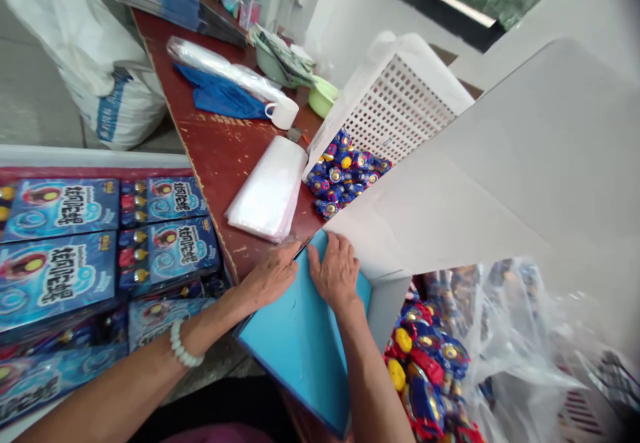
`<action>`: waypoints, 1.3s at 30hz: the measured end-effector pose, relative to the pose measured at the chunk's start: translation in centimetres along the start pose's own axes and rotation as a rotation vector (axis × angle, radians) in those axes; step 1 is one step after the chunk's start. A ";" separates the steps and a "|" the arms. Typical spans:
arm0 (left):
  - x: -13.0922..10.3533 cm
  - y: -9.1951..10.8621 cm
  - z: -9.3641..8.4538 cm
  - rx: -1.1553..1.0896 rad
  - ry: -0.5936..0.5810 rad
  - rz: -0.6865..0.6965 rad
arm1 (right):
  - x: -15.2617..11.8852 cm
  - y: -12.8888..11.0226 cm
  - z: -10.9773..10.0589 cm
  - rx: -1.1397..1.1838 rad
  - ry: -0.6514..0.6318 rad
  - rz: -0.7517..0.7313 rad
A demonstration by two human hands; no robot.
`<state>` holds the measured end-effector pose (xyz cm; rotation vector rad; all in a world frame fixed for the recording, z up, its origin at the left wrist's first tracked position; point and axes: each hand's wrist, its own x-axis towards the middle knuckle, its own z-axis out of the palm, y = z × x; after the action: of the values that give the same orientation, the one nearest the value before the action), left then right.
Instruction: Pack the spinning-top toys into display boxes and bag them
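Note:
An opened cardboard box with a light blue inside lies in front of me, its large white flap raised to the right. My left hand grips the box's upper left edge, fingers bent together over it. My right hand lies inside against the blue surface near the far corner, fingers spread and pressing on it. Beyond the box, a stack of clear plastic bags rests on the red-brown table. Small blue and red toys fill the bottom of a tilted white basket.
Packed blue toy boxes sit in a container at the left. More toys and clear plastic lie at the lower right. A white mug, a blue cloth and green bowls stand farther back.

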<state>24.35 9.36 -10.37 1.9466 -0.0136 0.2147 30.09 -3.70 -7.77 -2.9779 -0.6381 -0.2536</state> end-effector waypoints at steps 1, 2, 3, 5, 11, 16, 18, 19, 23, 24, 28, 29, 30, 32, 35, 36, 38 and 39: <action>-0.1 0.2 -0.1 0.008 -0.008 -0.003 | 0.3 0.1 -0.1 0.002 -0.004 0.007; -0.1 0.4 -0.2 0.015 -0.015 -0.006 | 0.6 0.2 -0.1 0.007 -0.003 0.018; -0.2 0.6 -0.3 0.023 -0.021 -0.010 | 0.9 0.2 -0.1 0.015 0.000 0.036; -0.2 0.7 -0.4 0.041 -0.037 -0.025 | 1.4 0.0 0.1 0.033 0.007 0.083; -0.1 0.8 -0.1 0.094 -0.025 -0.035 | 1.9 -0.5 0.0 0.070 0.003 0.114; 0.1 0.6 0.2 0.118 0.006 -0.031 | 1.3 0.2 -0.7 0.108 -0.045 0.051; 0.2 0.5 0.2 0.125 0.012 -0.022 | 1.1 0.6 -0.9 0.112 -0.089 0.029; 0.2 0.5 0.2 0.128 0.014 -0.014 | 1.1 0.7 -0.9 0.105 -0.107 0.020; 0.3 0.1 0.4 0.156 0.026 0.026 | 1.6 0.5 -0.8 0.089 -0.099 0.045; 0.3 0.0 0.5 0.168 0.031 0.031 | 1.8 0.4 -0.7 0.094 -0.083 0.064; 0.1 -0.6 0.9 0.205 0.052 0.035 | 2.2 0.2 -0.4 0.102 -0.038 0.097; 0.1 -0.6 1.0 0.207 0.058 0.033 | 2.2 0.3 -0.3 0.104 -0.035 0.092; 0.1 -0.6 1.0 0.206 0.065 0.030 | 2.2 0.4 -0.3 0.105 -0.033 0.085; 0.0 -0.5 0.9 0.198 0.076 0.021 | 2.2 0.7 -0.4 0.108 -0.032 0.071; -0.3 -0.1 0.5 0.152 0.079 0.001 | 2.2 1.1 -0.7 0.134 -0.034 0.062; -0.4 0.1 0.4 0.129 0.080 -0.010 | 2.2 1.2 -0.8 0.152 -0.035 0.062; -0.5 0.3 0.3 0.089 0.086 -0.035 | 2.2 1.3 -0.8 0.190 -0.034 0.062; -0.6 0.3 0.2 0.077 0.093 -0.046 | 2.2 1.3 -0.8 0.205 -0.030 0.059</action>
<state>23.76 8.96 -10.25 2.0096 0.1020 0.2783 32.54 -4.10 -6.65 -2.8027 -0.5427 -0.1305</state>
